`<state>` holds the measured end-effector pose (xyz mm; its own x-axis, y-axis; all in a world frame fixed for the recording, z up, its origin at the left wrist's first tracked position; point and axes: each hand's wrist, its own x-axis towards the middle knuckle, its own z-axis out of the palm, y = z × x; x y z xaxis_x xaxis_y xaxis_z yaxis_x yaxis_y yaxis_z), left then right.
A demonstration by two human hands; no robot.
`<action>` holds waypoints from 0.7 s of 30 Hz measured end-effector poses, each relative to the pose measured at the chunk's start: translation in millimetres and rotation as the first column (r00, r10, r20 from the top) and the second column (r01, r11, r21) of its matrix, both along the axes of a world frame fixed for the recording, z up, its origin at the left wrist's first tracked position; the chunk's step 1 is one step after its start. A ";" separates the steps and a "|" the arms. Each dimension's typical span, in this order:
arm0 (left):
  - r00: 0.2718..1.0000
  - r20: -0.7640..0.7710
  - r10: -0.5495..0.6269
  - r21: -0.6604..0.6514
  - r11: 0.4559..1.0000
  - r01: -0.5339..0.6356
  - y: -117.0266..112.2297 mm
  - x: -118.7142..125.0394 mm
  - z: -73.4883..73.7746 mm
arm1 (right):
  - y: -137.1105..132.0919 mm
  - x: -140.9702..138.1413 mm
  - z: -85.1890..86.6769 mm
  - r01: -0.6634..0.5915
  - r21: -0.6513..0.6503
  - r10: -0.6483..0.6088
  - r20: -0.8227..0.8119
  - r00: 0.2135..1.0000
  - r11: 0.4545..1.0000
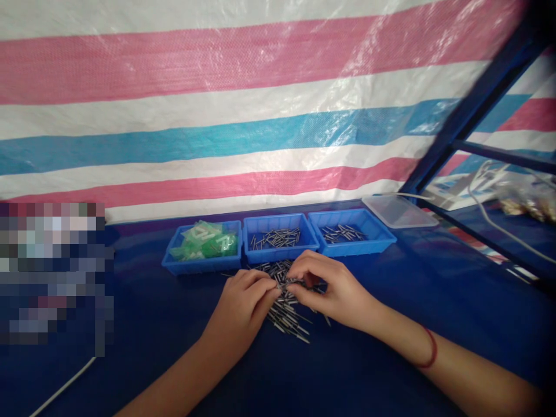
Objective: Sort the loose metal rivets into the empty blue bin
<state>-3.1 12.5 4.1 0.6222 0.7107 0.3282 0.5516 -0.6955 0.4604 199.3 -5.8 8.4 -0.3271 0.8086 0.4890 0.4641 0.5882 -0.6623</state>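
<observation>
Over a loose pile of thin metal pins (286, 317), some thicker at one end like blind rivets, both hands meet nearly fingertip to fingertip. My left hand (247, 298) is closed, thumb and index finger pinching a small metal pin at the pile's left side. From the right, my right hand (334, 289) also pinches a thin metal pin between thumb and index finger, its other fingers curled. The pins' exact shape in the fingers is too small to make out. Part of the pile is hidden under the hands.
Behind the pile stand three blue bins: the left bin (202, 265) with green plastic bags (215, 244), the middle bin (282, 253) and right bin (360, 249) with metal pins. A clear plastic lid (399, 211) lies at back right. A blue frame post (469, 116) rises there. A white cable (63, 387) lies front left.
</observation>
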 end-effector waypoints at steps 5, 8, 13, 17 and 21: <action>0.999 0.041 0.003 -0.021 1.000 -0.002 -1.4 0.2 0.8 | -1.6 -2.9 -1.6 -0.015 -0.057 0.011 -0.068 0.998 0.998; 0.999 0.044 0.002 -0.028 1.000 -0.001 -2.0 0.1 1.0 | -2.1 -3.9 -1.8 -0.027 -0.072 0.020 -0.104 0.994 0.997; 0.999 0.049 0.014 -0.034 0.999 -0.012 -2.9 0.5 1.9 | -2.4 -4.2 -2.6 -0.031 -0.087 0.020 -0.119 0.993 0.996; 0.998 0.061 0.025 -0.045 0.999 -0.023 -2.7 0.5 2.3 | -3.8 -5.0 -2.2 -0.027 -0.096 0.015 -0.128 0.992 0.995; 0.997 0.065 0.038 -0.060 0.998 -0.034 -2.3 -0.8 2.3 | -3.9 -5.1 -1.8 -0.025 -0.098 0.011 -0.135 0.991 0.995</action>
<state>-4.0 10.2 6.4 0.5742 0.7514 0.3251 0.5426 -0.6466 0.5362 194.2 -9.7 6.7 -0.2791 0.8499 0.4470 0.3574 0.5240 -0.7731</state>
